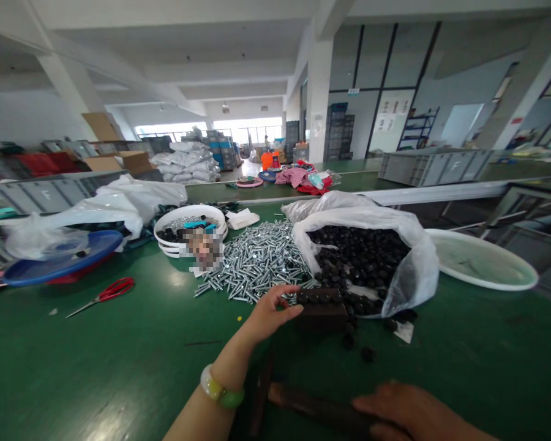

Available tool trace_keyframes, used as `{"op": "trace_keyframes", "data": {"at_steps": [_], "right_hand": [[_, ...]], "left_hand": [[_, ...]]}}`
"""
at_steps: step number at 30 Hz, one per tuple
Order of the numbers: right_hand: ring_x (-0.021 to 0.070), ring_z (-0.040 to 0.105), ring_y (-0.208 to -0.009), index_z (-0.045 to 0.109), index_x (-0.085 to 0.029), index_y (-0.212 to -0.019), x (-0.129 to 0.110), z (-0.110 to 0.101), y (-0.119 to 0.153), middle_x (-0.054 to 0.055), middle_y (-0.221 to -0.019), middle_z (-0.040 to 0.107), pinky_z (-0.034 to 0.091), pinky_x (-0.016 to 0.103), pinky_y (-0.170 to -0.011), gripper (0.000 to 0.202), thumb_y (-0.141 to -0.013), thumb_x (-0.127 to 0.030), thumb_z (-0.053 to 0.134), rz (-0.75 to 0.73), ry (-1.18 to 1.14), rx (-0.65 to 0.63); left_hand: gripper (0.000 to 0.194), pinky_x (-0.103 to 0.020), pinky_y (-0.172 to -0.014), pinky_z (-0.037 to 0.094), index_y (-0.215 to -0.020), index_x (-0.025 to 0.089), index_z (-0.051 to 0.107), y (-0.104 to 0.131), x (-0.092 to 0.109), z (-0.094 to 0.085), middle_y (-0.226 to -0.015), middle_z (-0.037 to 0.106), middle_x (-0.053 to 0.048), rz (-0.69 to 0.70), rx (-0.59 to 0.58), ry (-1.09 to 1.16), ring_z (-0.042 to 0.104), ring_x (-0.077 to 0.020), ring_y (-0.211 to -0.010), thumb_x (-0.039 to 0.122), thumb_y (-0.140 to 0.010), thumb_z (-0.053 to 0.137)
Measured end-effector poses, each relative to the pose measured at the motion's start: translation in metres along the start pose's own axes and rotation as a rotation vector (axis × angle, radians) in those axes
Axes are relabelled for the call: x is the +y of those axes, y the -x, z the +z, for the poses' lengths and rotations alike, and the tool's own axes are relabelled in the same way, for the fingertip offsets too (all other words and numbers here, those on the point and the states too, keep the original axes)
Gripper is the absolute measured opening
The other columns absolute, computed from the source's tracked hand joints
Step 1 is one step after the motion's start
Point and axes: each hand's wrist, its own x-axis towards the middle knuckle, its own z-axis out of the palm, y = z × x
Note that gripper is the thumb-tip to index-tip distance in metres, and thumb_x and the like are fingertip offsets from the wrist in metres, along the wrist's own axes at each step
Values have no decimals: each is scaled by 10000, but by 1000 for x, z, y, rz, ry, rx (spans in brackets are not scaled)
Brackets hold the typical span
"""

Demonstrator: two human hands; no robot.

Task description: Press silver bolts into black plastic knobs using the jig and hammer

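Left hand [270, 312] reached with loosely curled fingers to the dark block [324, 309] beside the screws [257, 260]; right hand [413, 410] lay flat on a dark bar [312, 407]. Loading knobs [362, 257] seemed under way; the next move would call for a precise pinch.

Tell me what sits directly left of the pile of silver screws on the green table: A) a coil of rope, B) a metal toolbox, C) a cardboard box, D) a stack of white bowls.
D: a stack of white bowls holding dark parts sits just left of the screw pile, with the red-handled scissors farther left on the table.
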Motion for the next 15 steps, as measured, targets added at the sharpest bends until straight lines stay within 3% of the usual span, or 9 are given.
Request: {"op": "trace_keyframes", "data": {"at_steps": [2,5,7,10,15], "right_hand": [[172,638,-804,662,-283,-954,11,-7,-23,38,-901,668,519,262,-711,229,-828,-299,471,-18,134,117],[244,550,-1020,535,-193,-1183,35,-21,-61,130,-1108,572,447,397,-872,378,-844,-341,456,85,296,395],[250,549,-997,499,-173,-1215,48,-30,-87,132,-1081,565,444,418,-867,447,-825,-392,490,70,306,349],[212,577,-894,569,-197,-1106,57,-37,-117,83,-962,580,475,364,-808,375,-804,-416,532,-60,247,141],[197,570,-866,586,-177,-986,58,-42,-136,70,-912,584,470,333,-781,250,-831,-358,511,-168,208,36]], "left_hand": [[408,-264,-646,472,-1076,208,592,-3,4,5,-1015,553,-54,82,56,-154,523,-114,-680,351,-698,647],[398,-288,-713,464,-1037,247,628,-11,12,12,-1010,557,-47,169,92,-379,544,-161,-775,385,-667,676],[362,-292,-746,453,-1020,281,641,-18,18,16,-942,591,-29,216,50,-512,554,-186,-830,411,-683,658],[320,-288,-742,449,-1001,303,649,-29,26,17,-861,633,-11,260,-41,-655,575,-198,-829,446,-716,616],[317,-281,-710,460,-1016,257,636,-36,33,16,-894,634,-45,306,-123,-806,591,-211,-822,420,-747,595]]}}
